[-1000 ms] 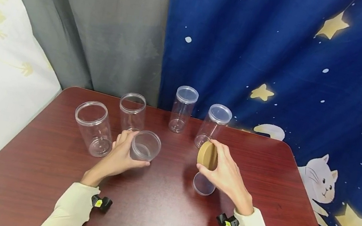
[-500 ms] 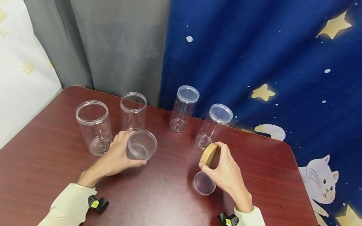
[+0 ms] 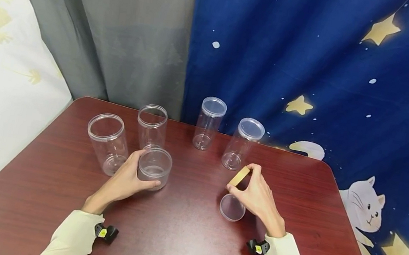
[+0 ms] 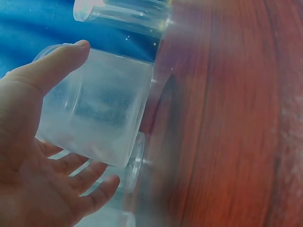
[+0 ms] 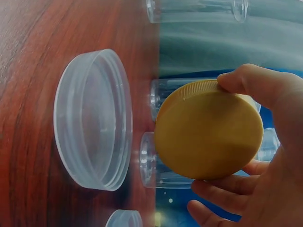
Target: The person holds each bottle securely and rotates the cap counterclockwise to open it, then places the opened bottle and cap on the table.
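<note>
head view: left hand (image 3: 129, 180) grips a short clear jar (image 3: 154, 170), thumb on the near side, over a dark red wood-grain table (image 3: 187, 239). jar is a squat cylinder, see-through, round mouth with a ringed rim. right hand (image 3: 259, 197) pinches a yellow lid (image 3: 239, 176), thick disc, seen nearly edge-on and tilted, just beyond a clear lid (image 3: 232, 208) lying on the table. two tall open jars (image 3: 108, 144), smooth clear walls, stand left of the short jar and behind it; two tall capped jars (image 3: 209, 126), narrower, stand toward the back.

left wrist view: short jar tilted, wall hazy, slight gloss; thumb along one side, fingers on the other. can't tell if its base touches the table.

right wrist view: yellow lid face flat, matte, rim finely ribbed, held between thumb and fingers. clear lid translucent, shallow, stepped rim.
</note>
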Motion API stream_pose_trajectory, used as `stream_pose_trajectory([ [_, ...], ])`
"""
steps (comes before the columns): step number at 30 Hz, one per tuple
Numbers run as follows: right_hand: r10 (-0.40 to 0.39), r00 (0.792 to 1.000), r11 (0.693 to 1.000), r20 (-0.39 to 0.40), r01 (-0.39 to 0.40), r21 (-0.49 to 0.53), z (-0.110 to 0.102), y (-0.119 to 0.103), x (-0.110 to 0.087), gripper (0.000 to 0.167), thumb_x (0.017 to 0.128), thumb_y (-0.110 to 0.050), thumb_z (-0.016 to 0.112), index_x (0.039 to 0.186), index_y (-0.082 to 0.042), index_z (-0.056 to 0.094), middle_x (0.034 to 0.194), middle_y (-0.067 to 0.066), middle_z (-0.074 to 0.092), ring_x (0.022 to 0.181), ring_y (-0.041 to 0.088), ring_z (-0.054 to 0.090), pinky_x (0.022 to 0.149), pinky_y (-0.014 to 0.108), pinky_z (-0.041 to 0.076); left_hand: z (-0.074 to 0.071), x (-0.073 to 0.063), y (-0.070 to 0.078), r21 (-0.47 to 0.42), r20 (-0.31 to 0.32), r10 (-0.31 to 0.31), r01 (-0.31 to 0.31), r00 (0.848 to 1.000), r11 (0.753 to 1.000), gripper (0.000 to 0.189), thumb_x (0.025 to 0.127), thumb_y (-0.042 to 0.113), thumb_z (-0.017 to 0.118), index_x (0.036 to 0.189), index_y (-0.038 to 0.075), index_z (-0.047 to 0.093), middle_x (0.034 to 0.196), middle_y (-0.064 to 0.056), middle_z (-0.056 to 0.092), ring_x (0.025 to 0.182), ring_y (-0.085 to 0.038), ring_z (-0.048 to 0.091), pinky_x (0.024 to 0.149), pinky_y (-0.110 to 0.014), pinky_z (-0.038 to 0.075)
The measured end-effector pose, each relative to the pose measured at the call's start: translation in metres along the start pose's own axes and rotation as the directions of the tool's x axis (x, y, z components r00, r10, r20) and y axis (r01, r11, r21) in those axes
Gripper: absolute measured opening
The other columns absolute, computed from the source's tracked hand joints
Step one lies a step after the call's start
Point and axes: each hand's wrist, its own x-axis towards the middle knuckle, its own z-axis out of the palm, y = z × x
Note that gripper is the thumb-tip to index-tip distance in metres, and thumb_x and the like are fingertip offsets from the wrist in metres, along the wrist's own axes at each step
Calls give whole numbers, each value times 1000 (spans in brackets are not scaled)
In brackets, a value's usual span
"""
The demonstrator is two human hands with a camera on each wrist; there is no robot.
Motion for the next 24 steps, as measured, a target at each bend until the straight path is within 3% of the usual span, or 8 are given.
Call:
stream_pose_trajectory([
  [6, -1, 1000, 1000, -5, 1, 24, 5, 5, 3, 78, 72, -38, 83, 127, -8, 37, 100, 13, 58, 90, 28, 57, 77, 43, 48, -2, -3, -1, 5, 19, -32, 32, 999, 999, 100, 75, 42, 85, 147, 0, 29, 140, -24, 46, 127, -39, 49, 104, -57, 40],
  [14, 41, 999, 999, 14, -41, 20, 14, 14, 8, 79, 71, -45, 83, 127, -12, 37, 99, 10, 60, 88, 26, 60, 71, 40, 49, -1, -3, -3, -5, 17, -43, 44, 999, 999, 100, 77, 40, 84, 146, -3, 26, 139, -28, 46, 128, -40, 48, 104, -57, 39],
  [20, -9, 1000, 996, -16, 10, 93, 19, 18, 10, 80, 71, -38, 86, 127, -7, 38, 99, 13, 60, 90, 27, 60, 76, 39, 49, 0, -3, -4, -14, 13, -45, 46, 999, 999, 99, 77, 38, 85, 145, -3, 26, 138, -28, 46, 127, -39, 48, 104, -57, 40],
  [24, -38, 999, 993, -21, 40, 111, 21, 19, 11, 85, 72, -35, 86, 133, -1, 39, 109, 16, 60, 96, 29, 60, 82, 42, 50, 0, -3, -4, -15, 8, -46, 46, 999, 999, 98, 77, 37, 85, 144, -3, 26, 138, -28, 46, 126, -39, 49, 104, -56, 40],
])
